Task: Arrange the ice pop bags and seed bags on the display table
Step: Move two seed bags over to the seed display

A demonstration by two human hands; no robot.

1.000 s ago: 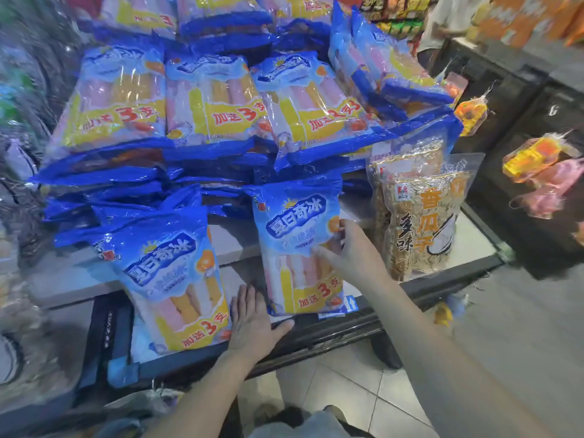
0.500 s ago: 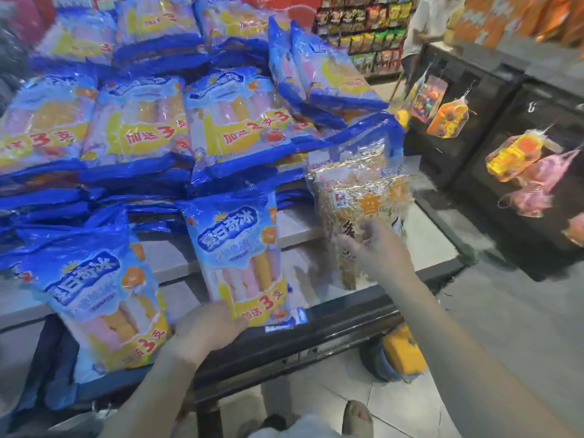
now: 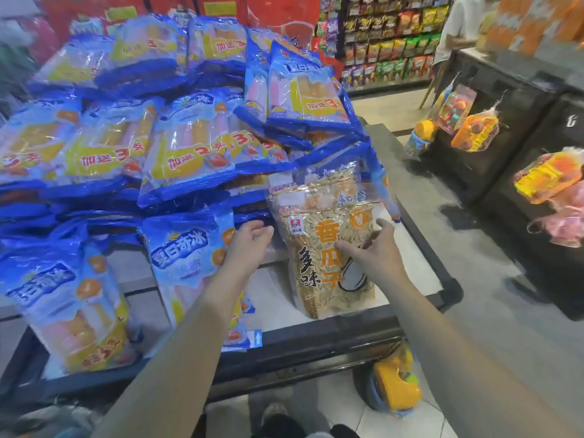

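The person is propping the front seed bag (image 3: 331, 257) upright at the bench (image 3: 420, 197) edge, prob. so its label faces shoppers. Right hand (image 3: 376, 251) is lying on the bag's face, fingers (image 3: 350, 246) spread, not clamped. Left hand (image 3: 249, 240) is reaching to the bag's left edge, fingers curled & apart (contact there: can't tell). A second seed bag (image 3: 328, 184) is standing behind, mostly hidden. Ice pop bags (image 3: 189, 147) are piling up behind & left; the forearm is covering part of one leaning ice pop bag (image 3: 183, 248).
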